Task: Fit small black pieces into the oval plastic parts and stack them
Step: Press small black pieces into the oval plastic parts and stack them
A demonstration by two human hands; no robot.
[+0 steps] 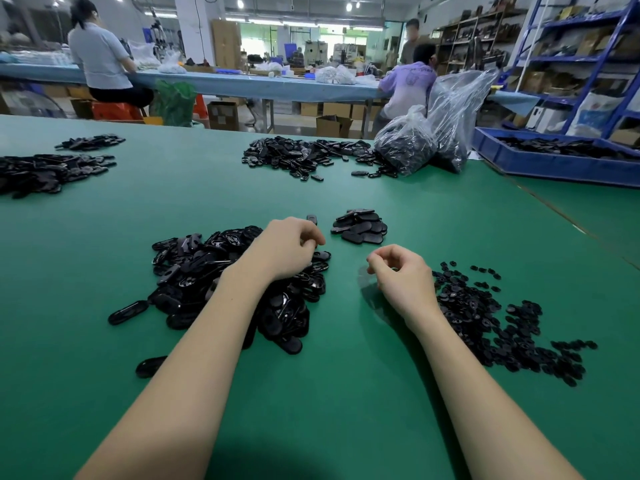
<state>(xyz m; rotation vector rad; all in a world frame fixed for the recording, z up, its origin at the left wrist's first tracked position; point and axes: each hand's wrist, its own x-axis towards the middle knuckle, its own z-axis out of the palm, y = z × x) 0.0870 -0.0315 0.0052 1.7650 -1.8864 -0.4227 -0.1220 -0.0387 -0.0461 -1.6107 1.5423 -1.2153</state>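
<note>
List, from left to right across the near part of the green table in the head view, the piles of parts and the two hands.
Pile of oval plastic parts → left hand → small stack of finished ovals → right hand → pile of small black pieces.

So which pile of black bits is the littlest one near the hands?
The small stack just beyond the two hands. It holds only a handful of ovals, while the heap under the left arm and the scatter by the right wrist are far bigger.
</note>
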